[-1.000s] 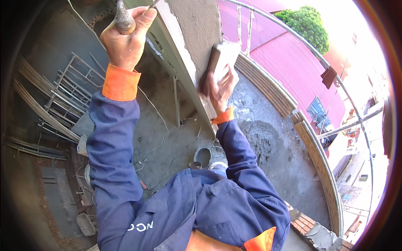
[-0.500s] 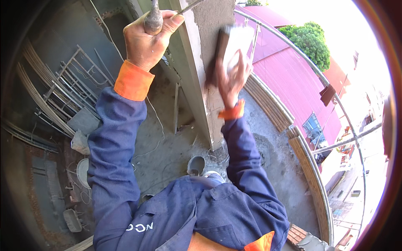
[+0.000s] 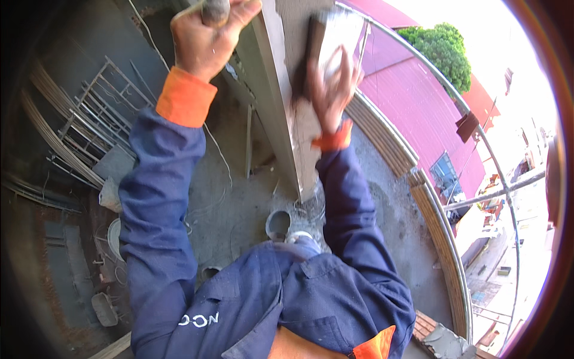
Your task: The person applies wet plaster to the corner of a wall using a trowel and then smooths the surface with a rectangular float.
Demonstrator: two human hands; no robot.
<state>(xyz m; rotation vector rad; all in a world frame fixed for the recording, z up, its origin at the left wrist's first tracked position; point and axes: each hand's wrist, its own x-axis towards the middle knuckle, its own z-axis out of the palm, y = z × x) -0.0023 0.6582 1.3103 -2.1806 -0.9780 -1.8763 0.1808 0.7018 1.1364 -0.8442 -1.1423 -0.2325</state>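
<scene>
A tall plastered column [image 3: 276, 66] rises in front of me, with a straight pale edge strip down its near corner. My right hand [image 3: 332, 90], blurred, is on the back of a flat, pale plastering float [image 3: 339, 37], which lies along the column's right-hand face. To the left of the column, my left hand [image 3: 206, 40] is wrapped round a tool with a rounded, mortar-stained handle [image 3: 215, 12]. The working end of that tool lies beyond the upper edge, so its kind is hidden.
A grey bucket [image 3: 278, 225] stands on the floor by the column's foot. Metal scaffold frames [image 3: 98, 105] lean at left, near a loose cable [image 3: 222, 152]. A ridged low edge [image 3: 439, 239] and curved railing [image 3: 445, 84] border the drop at right. Mortar-topped bricks [image 3: 442, 341] sit lower right.
Both hands have moved higher in the picture, the left one taking its tool's handle partly past the upper edge. The float has shifted up along the column, and the view has tilted slightly.
</scene>
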